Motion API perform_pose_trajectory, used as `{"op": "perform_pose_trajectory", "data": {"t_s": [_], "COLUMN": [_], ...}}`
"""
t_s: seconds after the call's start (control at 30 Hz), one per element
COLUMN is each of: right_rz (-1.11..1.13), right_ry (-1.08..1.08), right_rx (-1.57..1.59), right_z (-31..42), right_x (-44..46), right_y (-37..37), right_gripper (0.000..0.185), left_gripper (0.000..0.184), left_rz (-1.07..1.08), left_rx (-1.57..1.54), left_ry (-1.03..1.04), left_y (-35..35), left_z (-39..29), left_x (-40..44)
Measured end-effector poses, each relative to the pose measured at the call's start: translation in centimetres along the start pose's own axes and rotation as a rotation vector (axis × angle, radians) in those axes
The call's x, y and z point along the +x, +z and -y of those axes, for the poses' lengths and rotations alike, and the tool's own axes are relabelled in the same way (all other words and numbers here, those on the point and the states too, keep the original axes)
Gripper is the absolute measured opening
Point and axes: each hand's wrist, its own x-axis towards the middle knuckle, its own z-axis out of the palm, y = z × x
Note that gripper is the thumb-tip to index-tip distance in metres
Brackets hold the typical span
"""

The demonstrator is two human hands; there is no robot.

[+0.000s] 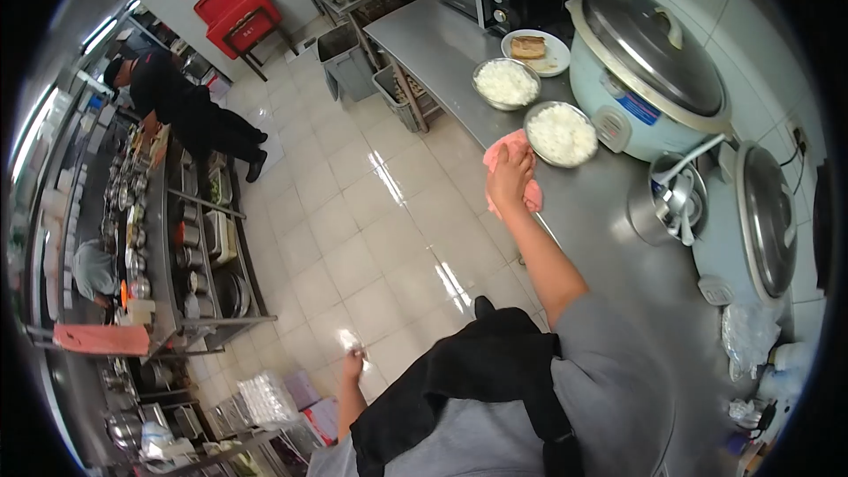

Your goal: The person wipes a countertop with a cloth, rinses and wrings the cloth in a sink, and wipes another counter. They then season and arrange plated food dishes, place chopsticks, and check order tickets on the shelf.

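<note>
Taking the big rice cooker [649, 71] with its lid on as the landmark, two bowls already stand filled on its aisle side: the nearer rice bowl [562, 134] just beside its base, the farther rice bowl [506, 84] a little beyond. A plate [555, 55] with a brown piece of food sits between that farther bowl and the cooker. The pink cloth [533, 195] lies farther out from the cooker, past the nearer bowl, at the edge of the desk [583, 221]. There the right hand [510, 175] has hold of it, fingers partly bent over the fabric, so the cloth work looks under way; how much is left cannot be told. The left hand [352, 364] hangs well apart from the cooker, over the floor, fingers seemingly curled; whether they grip anything is unclear.
</note>
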Motion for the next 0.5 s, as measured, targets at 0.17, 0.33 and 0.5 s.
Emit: {"op": "perform_pose_trajectory", "data": {"t_s": [0.17,0.33,0.5], "right_rz": [0.2,0.063,-0.101], "right_ry": [0.005,-0.189,0.195], "right_rx": [0.528,0.68,-0.049], "right_z": [8.3,17.4,19.1], "right_x": [7.9,12.4,14.0], "right_y": [4.5,7.9,9.9], "right_gripper": [0.047,0.027,0.035], "left_gripper": [0.043,0.038,0.033], "left_rz": [0.242,0.352,0.273], "left_rx": [0.279,0.296,0.189], "left_ry": [-0.275,-0.316,-0.285], "left_y": [-1.8,-6.8,-15.0], "left_z": [4.5,2.9,-0.2], "left_x": [-5.2,2.3,18.4]}}
